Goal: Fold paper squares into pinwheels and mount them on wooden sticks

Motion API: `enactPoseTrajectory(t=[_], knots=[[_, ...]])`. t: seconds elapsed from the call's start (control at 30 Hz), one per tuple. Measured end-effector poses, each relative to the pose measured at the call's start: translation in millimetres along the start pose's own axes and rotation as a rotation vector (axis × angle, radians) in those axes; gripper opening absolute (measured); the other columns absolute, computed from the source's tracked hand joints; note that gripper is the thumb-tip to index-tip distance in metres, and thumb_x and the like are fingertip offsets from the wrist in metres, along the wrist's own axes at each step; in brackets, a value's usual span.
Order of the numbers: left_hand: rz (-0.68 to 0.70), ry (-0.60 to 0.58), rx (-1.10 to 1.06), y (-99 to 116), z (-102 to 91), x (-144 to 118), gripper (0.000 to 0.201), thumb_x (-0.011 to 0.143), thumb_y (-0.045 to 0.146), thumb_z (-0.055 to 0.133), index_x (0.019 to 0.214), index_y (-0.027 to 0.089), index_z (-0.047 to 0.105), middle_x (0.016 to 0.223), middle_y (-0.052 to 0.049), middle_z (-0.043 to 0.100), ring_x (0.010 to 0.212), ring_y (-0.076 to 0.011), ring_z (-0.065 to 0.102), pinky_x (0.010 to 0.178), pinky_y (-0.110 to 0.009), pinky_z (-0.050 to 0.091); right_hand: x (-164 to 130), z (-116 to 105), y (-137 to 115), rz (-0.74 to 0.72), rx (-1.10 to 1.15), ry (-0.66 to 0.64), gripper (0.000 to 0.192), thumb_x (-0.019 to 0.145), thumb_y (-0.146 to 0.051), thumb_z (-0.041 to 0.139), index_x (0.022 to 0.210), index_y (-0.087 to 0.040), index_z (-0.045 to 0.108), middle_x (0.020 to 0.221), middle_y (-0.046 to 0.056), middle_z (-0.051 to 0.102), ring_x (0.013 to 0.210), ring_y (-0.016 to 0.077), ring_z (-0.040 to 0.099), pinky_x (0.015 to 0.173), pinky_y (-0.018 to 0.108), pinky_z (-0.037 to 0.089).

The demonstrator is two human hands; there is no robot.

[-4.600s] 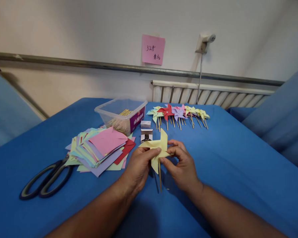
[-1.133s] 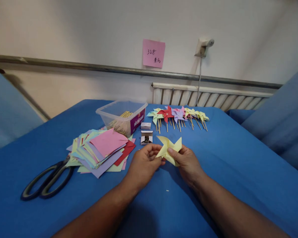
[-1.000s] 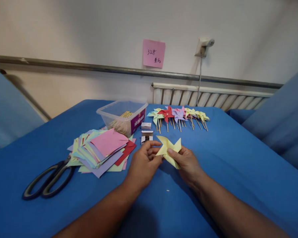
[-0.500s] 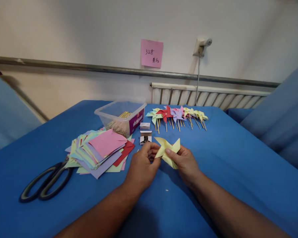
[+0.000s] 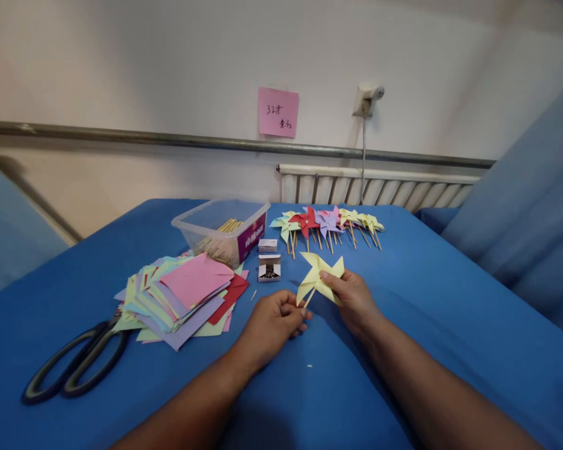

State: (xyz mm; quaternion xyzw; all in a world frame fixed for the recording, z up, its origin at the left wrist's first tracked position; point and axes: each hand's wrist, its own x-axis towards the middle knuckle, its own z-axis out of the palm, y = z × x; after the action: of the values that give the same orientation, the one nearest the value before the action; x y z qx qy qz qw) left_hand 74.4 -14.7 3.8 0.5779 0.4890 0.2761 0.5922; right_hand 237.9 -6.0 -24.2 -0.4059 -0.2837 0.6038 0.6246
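Observation:
A pale yellow paper pinwheel [image 5: 319, 276] is held between my two hands above the blue-covered table. My right hand [image 5: 354, 300] pinches it from the right, the thumb pressing near its centre. My left hand [image 5: 276, 319] is closed on the lower end of the wooden stick [image 5: 310, 298] that slants down from the pinwheel's middle. Just beyond my left hand stands a small open box of metal pins [image 5: 269, 269], with a closed small box [image 5: 267, 245] behind it.
To the left lie a pile of coloured paper [image 5: 187, 294] and large dark-handled scissors [image 5: 79, 362]. A clear plastic tub [image 5: 244, 240] holds wooden sticks. Several finished pinwheels [image 5: 328, 222] lie at the back, before the radiator [image 5: 328, 185]. Small scraps lie on the blue cover [image 5: 450, 325].
My left hand has shifted down and away from the paper blades, and the stick now shows between it and the pinwheel. The pinwheel has turned slightly. The whole view has shifted a little.

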Motion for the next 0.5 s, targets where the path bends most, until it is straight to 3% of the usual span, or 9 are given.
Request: enactPoseTrajectory(t=[0.23,0.5], knots=[[-0.084,0.016,-0.050,0.0,3.0,2.5,0.012,0.082,0.026,0.055,0.076,0.019,0.047,0.074,-0.005,0.072,0.058,-0.0142,0.065,0.054,-0.025,0.048,-1.6,3.3,4.5,0.018,-0.004,-0.064,0.037,0.063,-0.035,0.083,0.088,-0.011,0.070,0.077,0.007,0.074,0.059,0.0152,0.064,0.061,0.027,0.048],[-0.067,0.034,-0.041,1.2,4.6,2.9,0.011,0.085,0.027,0.052,0.085,0.016,0.053,0.070,-0.004,0.070,0.054,-0.0136,0.064,0.053,-0.025,0.049,-7.6,10.6,2.2,-0.013,-0.105,-0.083,0.040,0.060,-0.040,0.084,0.081,-0.011,0.066,0.070,0.004,0.071,0.056,0.0126,0.059,0.057,0.025,0.045]])
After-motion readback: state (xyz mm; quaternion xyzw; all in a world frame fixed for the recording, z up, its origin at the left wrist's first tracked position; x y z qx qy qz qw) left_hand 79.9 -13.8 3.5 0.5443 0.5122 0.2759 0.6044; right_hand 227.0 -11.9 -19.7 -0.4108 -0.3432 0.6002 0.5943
